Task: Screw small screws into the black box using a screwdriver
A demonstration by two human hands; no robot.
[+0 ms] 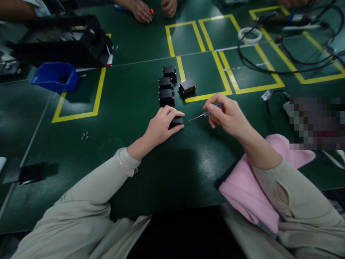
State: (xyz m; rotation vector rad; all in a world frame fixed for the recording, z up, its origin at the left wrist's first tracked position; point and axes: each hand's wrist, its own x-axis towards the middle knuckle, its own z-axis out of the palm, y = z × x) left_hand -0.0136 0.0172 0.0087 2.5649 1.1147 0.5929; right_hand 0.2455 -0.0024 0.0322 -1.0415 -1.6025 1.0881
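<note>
My left hand (163,124) lies over a small black rectangular block with a smooth top (176,122), which rests on the dark green, glossy bench (129,100) directly in front of the wearer. The fingers of this hand grasp the block from both sides, the thumb along the near side; its right end stays exposed. My right hand (226,114) has its fingers closed on the clear and dark handle of a slim screwdriver with a thin metal shaft (207,113). The shaft slopes down to the left, and its tip meets the exposed end of the block; I cannot tell whether it sits in a screw head.

Beyond the left hand, three similar black blocks with small metal fittings (165,83) stand in a column, and a fourth black block, set at an angle (187,87), lies just to their right, beside a rectangle of yellow tape (226,82). A few tiny metallic screws (85,135) lie loose, well to the left. Farther back on that side I note an open blue plastic bin (55,77) before a long black housing (64,43). A folded pink cloth (249,190) lies beneath my right forearm. At the far side, a co-worker's two hands (142,11) rest on the bench, near a white ring (250,35) and looped black cable (272,73).
</note>
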